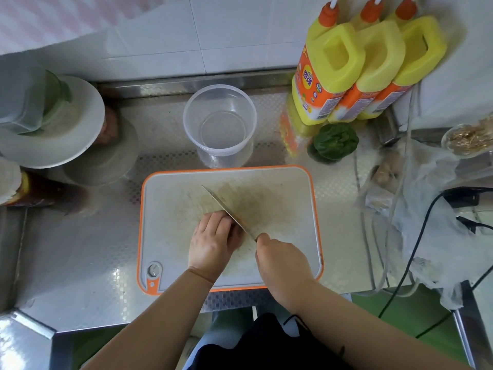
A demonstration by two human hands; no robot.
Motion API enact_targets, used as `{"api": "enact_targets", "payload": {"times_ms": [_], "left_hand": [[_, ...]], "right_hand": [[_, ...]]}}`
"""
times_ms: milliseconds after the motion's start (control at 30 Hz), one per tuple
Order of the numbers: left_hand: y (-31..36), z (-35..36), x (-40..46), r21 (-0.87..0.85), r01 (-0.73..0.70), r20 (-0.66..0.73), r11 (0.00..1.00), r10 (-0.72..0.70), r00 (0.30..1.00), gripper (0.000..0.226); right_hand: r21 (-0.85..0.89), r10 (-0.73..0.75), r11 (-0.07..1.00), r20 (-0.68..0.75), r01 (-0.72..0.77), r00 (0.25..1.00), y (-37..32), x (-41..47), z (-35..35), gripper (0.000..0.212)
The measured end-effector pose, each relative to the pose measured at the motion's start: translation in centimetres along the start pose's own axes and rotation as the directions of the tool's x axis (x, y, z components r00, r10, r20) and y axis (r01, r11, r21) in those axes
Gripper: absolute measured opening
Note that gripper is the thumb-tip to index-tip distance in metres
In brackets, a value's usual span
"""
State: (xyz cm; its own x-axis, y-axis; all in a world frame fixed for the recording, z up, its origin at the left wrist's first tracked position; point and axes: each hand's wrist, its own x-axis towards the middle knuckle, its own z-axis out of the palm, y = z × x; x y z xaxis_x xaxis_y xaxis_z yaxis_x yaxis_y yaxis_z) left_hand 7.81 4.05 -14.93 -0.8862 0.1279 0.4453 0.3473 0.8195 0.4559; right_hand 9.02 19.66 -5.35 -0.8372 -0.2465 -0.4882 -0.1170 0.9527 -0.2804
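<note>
A white cutting board (280,188) with an orange rim lies on the steel counter in front of me. My right hand (282,263) grips the handle of a knife (226,208), whose blade runs up and to the left across the board. My left hand (210,241) is curled over something small on the board, right against the blade. What it holds down is hidden under the fingers.
An empty clear plastic tub (220,124) stands just behind the board. Three yellow bottles (354,70) and a green pepper (334,141) stand at the back right. Plates (56,129) stack at the left. Plastic bags (432,209) and cables (408,265) lie at the right.
</note>
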Motion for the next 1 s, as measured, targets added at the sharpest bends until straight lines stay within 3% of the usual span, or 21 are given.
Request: {"api": "enact_targets", "payload": {"times_ms": [467,633,1000], "left_hand": [[-0.2,0.1,0.0,0.006,0.003,-0.001,1.0,-0.003,1.0,0.008],[0.1,-0.3,-0.1,0.014,0.009,0.018,1.0,-0.009,1.0,0.029],[-0.2,-0.1,-0.3,0.02,0.004,0.013,1.0,-0.004,1.0,0.016]], "right_hand": [[0.018,-0.048,0.999,-0.024,0.048,0.999,0.2,2.9,1.6,0.013],[0.136,0.03,0.99,0.059,-0.038,0.998,1.1,4.5,2.8,0.018],[0.18,0.022,0.984,-0.056,-0.011,0.998,1.9,3.9,2.7,0.014]]}}
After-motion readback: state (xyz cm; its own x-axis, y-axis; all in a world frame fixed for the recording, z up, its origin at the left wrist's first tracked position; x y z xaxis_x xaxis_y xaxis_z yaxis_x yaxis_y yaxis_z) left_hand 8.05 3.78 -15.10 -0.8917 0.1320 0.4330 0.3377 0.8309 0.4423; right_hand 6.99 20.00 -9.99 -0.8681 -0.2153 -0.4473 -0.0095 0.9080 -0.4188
